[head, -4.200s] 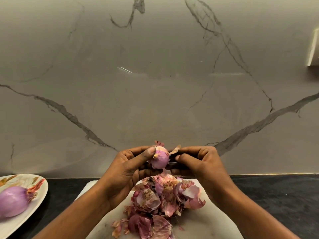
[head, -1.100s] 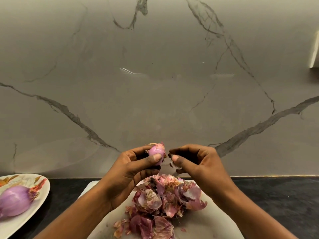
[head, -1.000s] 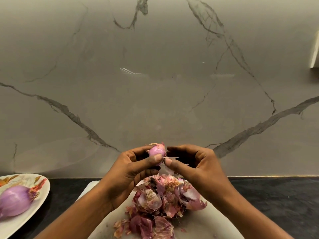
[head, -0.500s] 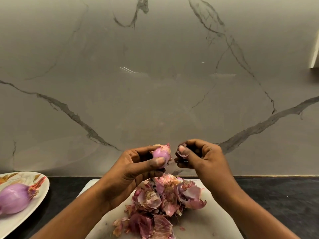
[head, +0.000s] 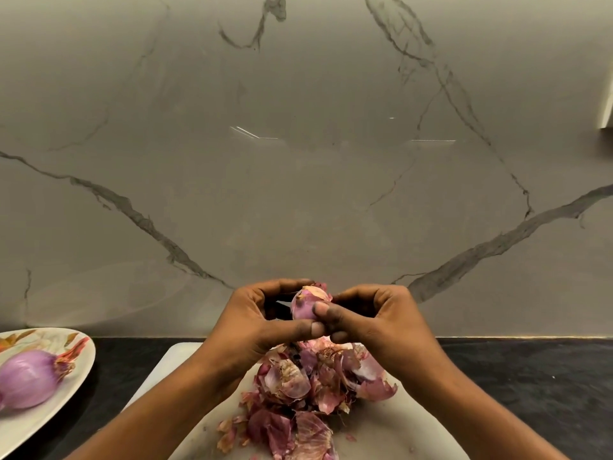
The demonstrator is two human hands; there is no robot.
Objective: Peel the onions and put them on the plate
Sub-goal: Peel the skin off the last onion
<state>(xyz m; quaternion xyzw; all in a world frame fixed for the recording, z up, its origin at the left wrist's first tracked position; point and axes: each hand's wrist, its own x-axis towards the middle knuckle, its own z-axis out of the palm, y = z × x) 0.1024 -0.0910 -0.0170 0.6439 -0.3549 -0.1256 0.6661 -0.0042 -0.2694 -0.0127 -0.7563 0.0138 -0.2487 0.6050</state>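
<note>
At lower centre, the left hand (head: 252, 327) and right hand (head: 374, 323) both grasp 1 small, partly peeled purple onion (head: 306, 307).

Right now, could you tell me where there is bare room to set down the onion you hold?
The plate has bare room in front of its peeled onion. The dark counter right of the board is bare too. Peels crowd the board's middle.
</note>
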